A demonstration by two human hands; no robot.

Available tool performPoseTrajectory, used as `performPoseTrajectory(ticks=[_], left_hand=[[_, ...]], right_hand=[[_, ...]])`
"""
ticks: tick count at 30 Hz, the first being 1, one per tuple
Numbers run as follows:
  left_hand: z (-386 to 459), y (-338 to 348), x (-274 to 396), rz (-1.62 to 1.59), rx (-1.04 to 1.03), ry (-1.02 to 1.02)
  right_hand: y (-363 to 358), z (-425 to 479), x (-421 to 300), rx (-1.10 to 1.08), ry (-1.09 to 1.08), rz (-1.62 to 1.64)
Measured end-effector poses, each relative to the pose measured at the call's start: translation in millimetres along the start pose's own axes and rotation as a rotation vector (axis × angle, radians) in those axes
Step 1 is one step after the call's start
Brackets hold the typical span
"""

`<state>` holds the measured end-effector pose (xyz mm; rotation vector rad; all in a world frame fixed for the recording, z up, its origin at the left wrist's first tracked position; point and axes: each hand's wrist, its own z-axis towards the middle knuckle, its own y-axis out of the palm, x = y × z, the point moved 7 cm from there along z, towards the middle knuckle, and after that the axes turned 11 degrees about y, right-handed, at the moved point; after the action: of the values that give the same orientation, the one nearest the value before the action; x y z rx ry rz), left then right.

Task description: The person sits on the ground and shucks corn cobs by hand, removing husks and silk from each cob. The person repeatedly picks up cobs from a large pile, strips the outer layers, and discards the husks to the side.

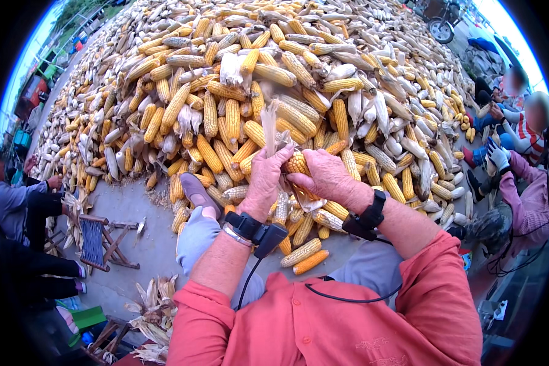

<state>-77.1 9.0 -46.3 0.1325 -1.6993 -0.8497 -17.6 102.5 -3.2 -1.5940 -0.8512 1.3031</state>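
Observation:
Between my two hands is an ear of corn (pixel 298 164) with yellow kernels, partly covered by my fingers. My left hand (pixel 266 176) grips dry, pale husk (pixel 270 128) that sticks up past the thumb at the ear's left end. My right hand (pixel 327 171) is closed around the ear, its thumb across the underside. More loose husk (pixel 309 201) hangs below the ear. Right behind and beneath my hands rises a large heap of corn ears (pixel 219 114), many bare and yellow, others still in husk. Two bare ears (pixel 305 259) lie on the ground near my lap.
A folding stool (pixel 96 242) stands at left, with stripped husks (pixel 153 311) piled near me. One seated person (pixel 18 201) is at the left, and several people (pixel 526 178) sit along the right. A cable (pixel 357 299) crosses my front. A wheeled vehicle (pixel 440 29) stands behind the heap.

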Motion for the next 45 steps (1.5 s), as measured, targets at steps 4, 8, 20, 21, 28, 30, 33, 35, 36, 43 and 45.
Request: performPoseTrajectory(ticks=[4, 8, 20, 21, 28, 30, 33, 35, 36, 43, 45], left_hand=[[0, -7, 2, -0.033, 0.097, -0.006], [6, -27, -11, -0.173, 0.176, -0.070], [2, -19, -23, -0.368, 0.219, -0.277], [4, -20, -24, -0.396, 0.194, -0.273], [9, -33, -12, -0.372, 0.147, -0.245], [5, -40, -9, -0.325, 0.217, -0.258], [-2, -41, -12, -0.251, 0.257, -0.295], [1, -59, -30, -0.240, 0.268, -0.276], [0, -56, -27, -0.217, 0.286, -0.256], [-1, -81, 2, -0.131, 0.496, -0.056], [4, -88, 12, -0.067, 0.529, 0.042]], right_hand=[[0, -2, -4, 0.020, -0.064, -0.020], [-5, -9, -12, 0.064, -0.161, 0.089], [1, 9, 20, -0.143, 0.045, 1.089], [-14, 9, 20, -0.094, 0.086, 1.007], [-14, 27, 104, 0.054, 0.490, 1.601], [-23, 30, 134, 0.202, 0.525, 1.743], [-36, 28, 176, 0.289, 0.553, 1.865], [-44, 30, 170, 0.312, 0.528, 1.832], [-46, 27, 172, 0.343, 0.525, 1.816], [-68, 18, 164, 0.429, 0.435, 1.703], [-72, 17, 159, 0.431, 0.413, 1.667]])
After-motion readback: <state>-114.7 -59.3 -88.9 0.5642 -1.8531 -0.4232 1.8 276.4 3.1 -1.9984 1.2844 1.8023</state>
